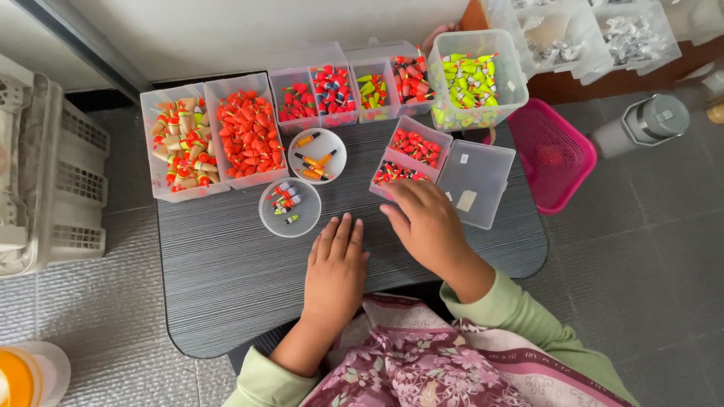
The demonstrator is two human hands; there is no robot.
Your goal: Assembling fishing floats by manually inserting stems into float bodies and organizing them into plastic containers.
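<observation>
Now, left hand point(335, 267): flat on the table point(226, 286), fingers together, holding nothing.
Right hand point(424, 222): fingers curled over the small divided box point(411, 157); grip unclear.

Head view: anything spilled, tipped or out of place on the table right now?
Nothing stands out. The small coloured floats all sit inside their clear bins and the two round dishes; none lie loose on the dark table. The left hand rests flat on it; the right hand reaches into the small hinged box.

Single head view, looking steeply down from above onto dark table point(226, 286), close, hands near frame centre
</observation>
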